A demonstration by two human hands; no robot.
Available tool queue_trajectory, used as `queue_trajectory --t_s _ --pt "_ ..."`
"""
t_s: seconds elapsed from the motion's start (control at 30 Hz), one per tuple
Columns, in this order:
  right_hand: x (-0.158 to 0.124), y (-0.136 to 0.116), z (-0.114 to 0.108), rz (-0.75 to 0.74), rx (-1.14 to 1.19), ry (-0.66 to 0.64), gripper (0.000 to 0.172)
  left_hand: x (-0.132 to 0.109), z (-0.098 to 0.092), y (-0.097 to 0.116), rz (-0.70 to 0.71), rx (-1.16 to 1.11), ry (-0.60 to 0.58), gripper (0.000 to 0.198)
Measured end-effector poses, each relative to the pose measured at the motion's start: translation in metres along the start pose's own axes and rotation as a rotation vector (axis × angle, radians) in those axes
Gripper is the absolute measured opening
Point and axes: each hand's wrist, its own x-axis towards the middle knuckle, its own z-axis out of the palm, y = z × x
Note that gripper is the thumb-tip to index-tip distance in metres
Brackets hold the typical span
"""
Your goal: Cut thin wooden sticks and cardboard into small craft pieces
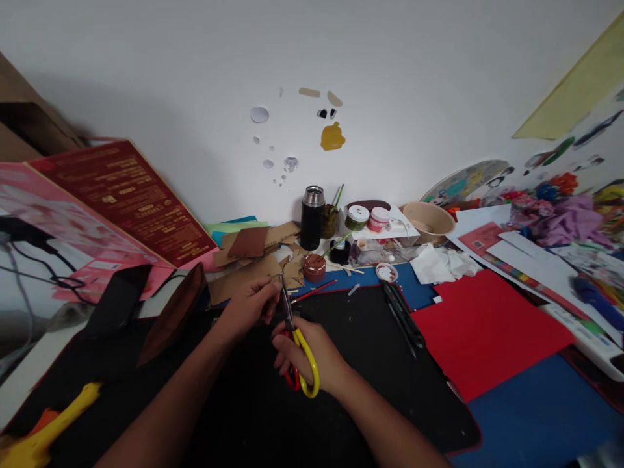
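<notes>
A pair of scissors (288,312) with one yellow and one red handle sits in my right hand (312,354), its fingers through the loops. The blades point up and away from me, toward my left hand (254,300). That hand is closed in a pinch close to the blade tips; whatever lies between its fingers is too small to make out. Both hands are above the black mat (351,396). Just beyond them lie brown cardboard pieces (248,278), a red-handled brush (314,290) and a jar of brown paint (314,267).
A black bottle (312,221), paint jars (377,220) and a beige bowl (429,221) line the wall. Right of the mat lies red paper (487,331), with a black utility knife (403,312) beside it. At left are a brown boat-shaped piece (174,315) and a yellow tool (58,426).
</notes>
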Motion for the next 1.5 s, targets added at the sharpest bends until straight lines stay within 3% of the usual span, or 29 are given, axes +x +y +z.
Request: queue_trajectory --t_s 0.23,0.73,0.97,1.5 --pt "-0.0022 -0.0026 -0.0026 0.001 0.039 -0.034 0.057 -0.0016 0.0054 0.0033 -0.034 -0.135 0.020 0.036" --pt "-0.0035 0.0039 -0.0068 -0.090 0.005 -0.080 0.062 -0.0004 0.0065 0.0007 -0.041 -0.173 0.026 0.036" --pt "-0.0023 -0.0006 -0.0015 -0.042 -0.002 -0.028 0.047 -0.0025 0.0046 0.0063 -0.016 -0.050 0.023 0.038" --pt "-0.0010 0.0003 -0.0009 -0.064 -0.077 0.002 0.046 -0.0052 -0.0028 0.0070 -0.033 0.079 -0.086 0.041"
